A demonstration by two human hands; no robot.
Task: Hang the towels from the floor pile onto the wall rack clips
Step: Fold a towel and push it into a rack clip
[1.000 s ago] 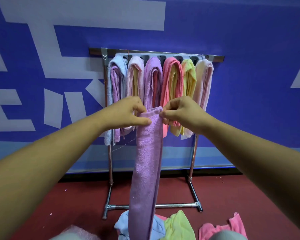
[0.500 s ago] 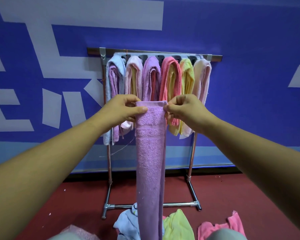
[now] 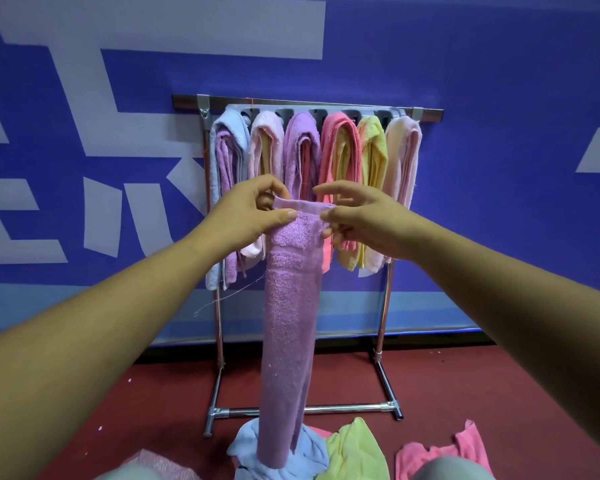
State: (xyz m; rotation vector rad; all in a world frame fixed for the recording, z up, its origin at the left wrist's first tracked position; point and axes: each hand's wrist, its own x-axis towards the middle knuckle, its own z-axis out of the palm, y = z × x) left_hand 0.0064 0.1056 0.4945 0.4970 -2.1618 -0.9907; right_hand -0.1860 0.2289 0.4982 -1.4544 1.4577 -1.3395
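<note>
Out front of the rack [image 3: 383, 306], left hand [image 3: 253, 211] and right hand [image 3: 359, 218] each pinch the purple towel [image 3: 288, 306] by its top hem. Next move, probably: raise that hem to a clip [image 3: 349, 114].

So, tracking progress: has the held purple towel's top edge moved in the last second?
Yes. The purple towel has risen a little toward the rack's top bar.
</note>
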